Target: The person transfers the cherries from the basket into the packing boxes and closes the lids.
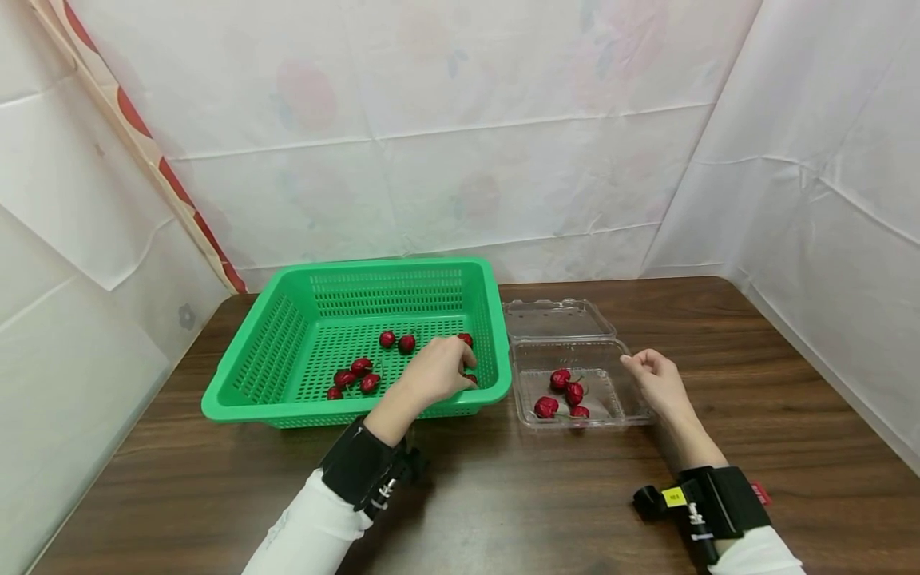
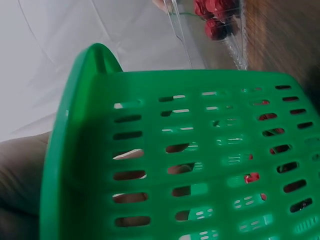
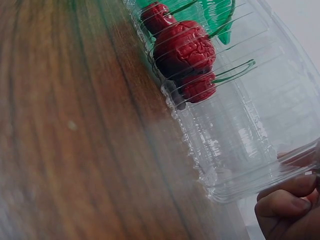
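My left hand (image 1: pixel 438 369) reaches over the near wall of a green plastic basket (image 1: pixel 287 411), at its right end. Its fingers point down beside a red cherry (image 1: pixel 465 339), and another peeks out by the thumb; the fingertips are hidden, so I cannot tell whether they grip one. With thumb and fingers, my right hand (image 1: pixel 657 383) pinches the right rim of an open clear plastic clamshell box (image 1: pixel 528 415). Inside that box lie several wrinkled cherries (image 3: pixel 185 50) with green stems, seen through its wall in the right wrist view.
More cherries (image 1: pixel 362 366) lie in the basket's middle and front. Behind the box its hinged lid (image 1: pixel 557 321) is folded back on the brown wooden table (image 1: pixel 503 495). The basket stands close against the box's left side. Pale sheeting (image 1: pixel 460 160) hangs around the table.
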The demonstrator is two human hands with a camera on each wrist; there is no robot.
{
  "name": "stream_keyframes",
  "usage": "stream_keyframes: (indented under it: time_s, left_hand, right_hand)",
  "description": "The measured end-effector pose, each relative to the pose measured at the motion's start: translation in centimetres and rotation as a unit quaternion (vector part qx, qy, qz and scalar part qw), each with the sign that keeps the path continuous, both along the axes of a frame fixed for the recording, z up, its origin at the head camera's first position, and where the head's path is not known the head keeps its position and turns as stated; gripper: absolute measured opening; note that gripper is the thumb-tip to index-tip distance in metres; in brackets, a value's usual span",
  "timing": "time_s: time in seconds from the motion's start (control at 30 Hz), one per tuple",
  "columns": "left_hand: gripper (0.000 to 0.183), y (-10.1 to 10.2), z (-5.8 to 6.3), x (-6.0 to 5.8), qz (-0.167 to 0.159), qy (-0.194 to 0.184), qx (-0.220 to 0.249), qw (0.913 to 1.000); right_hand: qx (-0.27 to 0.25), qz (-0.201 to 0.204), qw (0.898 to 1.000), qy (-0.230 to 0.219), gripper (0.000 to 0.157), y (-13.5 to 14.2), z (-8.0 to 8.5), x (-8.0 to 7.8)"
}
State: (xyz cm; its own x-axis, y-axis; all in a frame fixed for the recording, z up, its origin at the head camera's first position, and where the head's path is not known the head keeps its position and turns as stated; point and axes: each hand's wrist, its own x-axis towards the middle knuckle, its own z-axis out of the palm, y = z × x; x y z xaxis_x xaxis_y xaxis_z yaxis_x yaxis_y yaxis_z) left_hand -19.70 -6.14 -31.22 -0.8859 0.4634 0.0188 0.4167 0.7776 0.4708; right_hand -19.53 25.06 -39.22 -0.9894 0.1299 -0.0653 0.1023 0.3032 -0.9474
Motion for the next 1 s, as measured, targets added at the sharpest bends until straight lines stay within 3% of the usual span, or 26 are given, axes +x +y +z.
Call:
stream_keyframes:
  time_s: [0.43,0.7,1.0]
  left_hand:
    - [0.013,-0.3,-0.2,-1.4,-0.018,-0.055,-0.075,0.9954]
    - [0.008,-0.4,-0.4,-1.8,-0.017,-0.095,-0.082,0.992]
    - [0.006,-0.4,-0.5,-1.9,-0.014,-0.091,-0.096,0.9911]
  right_hand:
    - [0.007,-0.005,1.0,0.004,0.023,0.0,-0.1,-0.1]
    - [0.0,-0.008,1.0,0.007,0.023,-0.1,-0.1,-0.1]
    - [0.003,-0.005,1.0,0.008,0.023,-0.1,-0.1,0.0]
